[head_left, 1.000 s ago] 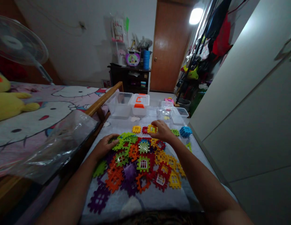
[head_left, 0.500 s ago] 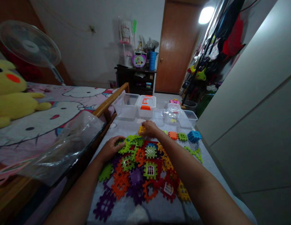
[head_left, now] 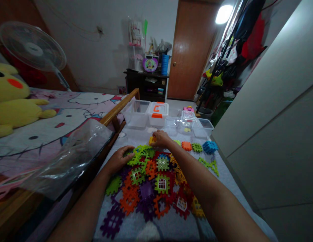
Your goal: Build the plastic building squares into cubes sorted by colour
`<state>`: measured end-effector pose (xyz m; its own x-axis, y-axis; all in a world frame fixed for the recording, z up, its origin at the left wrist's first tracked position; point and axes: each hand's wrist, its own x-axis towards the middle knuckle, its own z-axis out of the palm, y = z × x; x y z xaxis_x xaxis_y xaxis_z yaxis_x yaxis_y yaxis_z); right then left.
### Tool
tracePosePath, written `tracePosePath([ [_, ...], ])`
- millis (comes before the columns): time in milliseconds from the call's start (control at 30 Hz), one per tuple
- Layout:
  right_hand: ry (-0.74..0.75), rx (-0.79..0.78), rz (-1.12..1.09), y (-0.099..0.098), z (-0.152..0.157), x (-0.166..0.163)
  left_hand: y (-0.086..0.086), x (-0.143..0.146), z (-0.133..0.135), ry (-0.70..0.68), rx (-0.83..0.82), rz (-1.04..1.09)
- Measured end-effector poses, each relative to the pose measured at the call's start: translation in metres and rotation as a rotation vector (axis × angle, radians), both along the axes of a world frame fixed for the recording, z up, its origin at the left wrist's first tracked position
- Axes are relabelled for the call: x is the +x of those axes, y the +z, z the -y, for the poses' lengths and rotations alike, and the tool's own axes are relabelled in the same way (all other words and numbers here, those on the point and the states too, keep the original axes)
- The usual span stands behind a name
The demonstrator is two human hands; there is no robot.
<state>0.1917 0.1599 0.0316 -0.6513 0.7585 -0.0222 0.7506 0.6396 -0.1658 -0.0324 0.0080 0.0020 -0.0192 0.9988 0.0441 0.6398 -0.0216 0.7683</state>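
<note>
Grey mat between bed and wardrobe, layout unchanged. Yellow tile sits under the right hand, fingers curled down on it; pinch or press, can't tell. That hand has shifted left along the far row, then held. Orange tile, green tile and blue ball lie to its right. Left hand flat, fingers spread on the tile pile, unmoved

yellow waffle tile just beyond the mixed-colour tile pile
</note>
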Motion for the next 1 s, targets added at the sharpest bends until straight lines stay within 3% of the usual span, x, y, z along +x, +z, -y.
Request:
tracePosePath([
  [200,-0.001,-0.011,-0.018,0.004,0.003,0.0,-0.002,0.001,-0.001,0.011,-0.004,0.018],
  [333,-0.021,-0.006,-0.156,0.017,0.006,0.014,-0.002,-0.003,0.0,0.002,0.025,0.016],
  [500,-0.035,0.036,-0.383,0.038,0.025,0.068,0.017,-0.004,0.006,-0.046,0.121,-0.164],
  [667,-0.098,0.079,-0.488,0.048,0.066,0.137,0.041,0.014,-0.001,-0.176,0.085,-0.323],
  [800,-0.171,0.017,-0.563,0.044,0.107,0.18,0.042,0.03,-0.023,-0.264,0.044,-0.362],
  [1000,-0.336,-0.01,-0.619,0.022,0.155,0.226,0.035,0.04,-0.043,-0.307,0.007,-0.263],
])
